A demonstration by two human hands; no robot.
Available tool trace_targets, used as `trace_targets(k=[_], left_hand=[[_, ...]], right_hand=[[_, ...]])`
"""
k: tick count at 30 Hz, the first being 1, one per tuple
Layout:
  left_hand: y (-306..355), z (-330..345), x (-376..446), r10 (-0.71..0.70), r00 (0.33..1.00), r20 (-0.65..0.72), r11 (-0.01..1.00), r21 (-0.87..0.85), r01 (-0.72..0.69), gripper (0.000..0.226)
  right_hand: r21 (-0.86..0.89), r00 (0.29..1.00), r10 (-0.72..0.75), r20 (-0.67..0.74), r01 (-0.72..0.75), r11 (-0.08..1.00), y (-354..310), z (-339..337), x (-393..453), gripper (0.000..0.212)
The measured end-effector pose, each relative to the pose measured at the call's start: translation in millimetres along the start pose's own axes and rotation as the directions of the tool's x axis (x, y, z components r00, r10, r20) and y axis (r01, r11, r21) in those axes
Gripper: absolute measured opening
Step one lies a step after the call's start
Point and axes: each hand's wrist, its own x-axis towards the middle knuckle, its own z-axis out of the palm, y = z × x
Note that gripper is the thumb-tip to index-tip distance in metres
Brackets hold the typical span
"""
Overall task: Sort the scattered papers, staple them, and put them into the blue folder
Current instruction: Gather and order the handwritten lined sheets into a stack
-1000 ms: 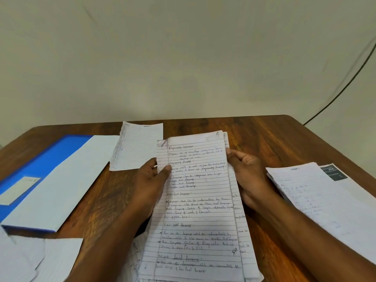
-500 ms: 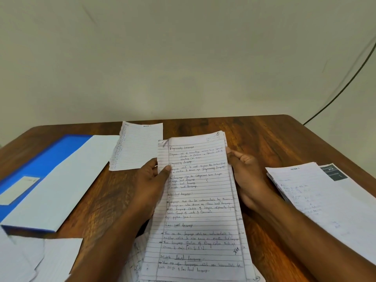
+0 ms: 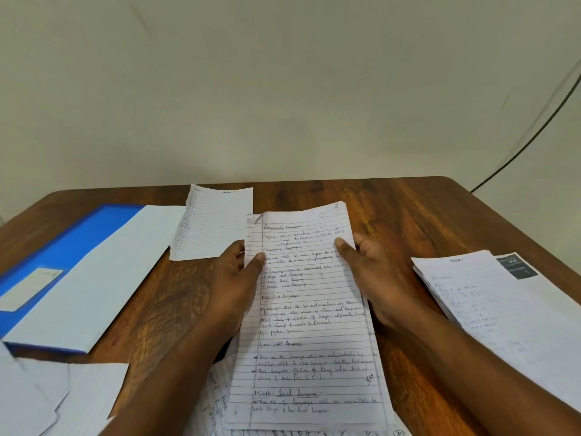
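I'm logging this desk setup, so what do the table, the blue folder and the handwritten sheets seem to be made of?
Table: looks like wood or wood veneer, reddish-brown grain with a slight sheen. Blue folder: smooth, uniformly blue, probably plastic or coated card; can't tell which. Handwritten sheets: thin ruled paper, matte, bending where both hands hold them.

Both forearms reach forward from the lower edge of the view, angled inward toward each other. The left hand (image 3: pixel 234 287) grips the left edge of the handwritten sheets (image 3: pixel 309 313) — thumb laid over the top page, fingers tucked behind. The right hand (image 3: pixel 375 278) mirrors it on the right edge (thumb tip pressed on the page, remaining fingers hidden behind). Both wrists look straight.
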Motion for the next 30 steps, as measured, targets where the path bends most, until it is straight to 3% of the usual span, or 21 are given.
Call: trace_targets(k=[7,19,23,30], left_hand=[[4.5,2.9,-3.3,-0.005,1.0,0.004,0.999,-0.039,0.005,0.025],[5.9,1.7,-4.1,-0.075,0.988,0.132,0.992,-0.092,0.088,0.034],[6.8,3.5,-5.0,-0.122,0.97,0.21,0.983,-0.113,0.148,0.034],[2.6,3.3,-5.3,-0.089,0.962,0.259,0.991,-0.075,0.112,0.038]], right_hand=[[-0.05,0.999,0.032,0.032,-0.03,0.998,7.1,4.3,-0.7,0.02],[0.02,0.999,0.017,0.035,-0.017,1.0,4.0,-1.6,2.2,0.021],[0.008,0.999,0.005,-0.044,-0.005,1.0,1.1,-3.4,3.3,0.021],[0.034,1.0,0.009,-0.011,-0.008,0.999,0.2,-2.6,-0.4,0.022]])
